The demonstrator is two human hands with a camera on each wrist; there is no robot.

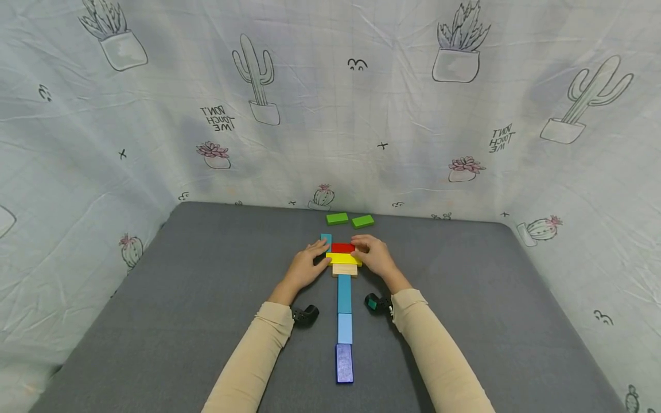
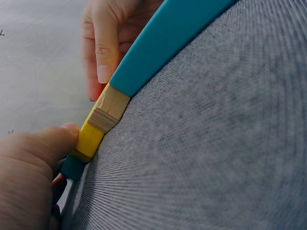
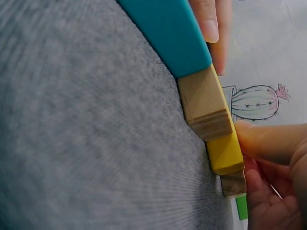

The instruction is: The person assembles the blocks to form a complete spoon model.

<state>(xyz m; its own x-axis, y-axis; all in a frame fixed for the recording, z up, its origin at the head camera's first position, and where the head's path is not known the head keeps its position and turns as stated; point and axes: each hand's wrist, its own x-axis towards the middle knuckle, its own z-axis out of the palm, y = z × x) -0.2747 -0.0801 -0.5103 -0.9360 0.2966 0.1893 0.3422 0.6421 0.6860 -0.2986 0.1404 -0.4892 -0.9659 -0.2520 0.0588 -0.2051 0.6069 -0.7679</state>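
Note:
A yellow block [image 1: 343, 259] lies crosswise with a red block [image 1: 342, 248] beyond it and a plain wooden block [image 1: 344, 269] on its near side. My left hand [image 1: 303, 268] has its thumb at the yellow block's left end, its fingers extended against a small teal block [image 1: 326, 237]. At the other end, my right hand [image 1: 378, 257] holds another wooden block [image 3: 234, 184] beside the red one, thumb touching the yellow block. That wooden block is mostly hidden in the head view. Toward me run a long teal block [image 1: 344, 293], a light blue block [image 1: 345, 328] and a dark blue block [image 1: 344, 363].
Two green blocks, one on the left [image 1: 337, 218] and one on the right [image 1: 363, 221], lie near the far edge of the grey tabletop [image 1: 217, 275]. A patterned cloth [image 1: 320, 137] hangs behind and around the table.

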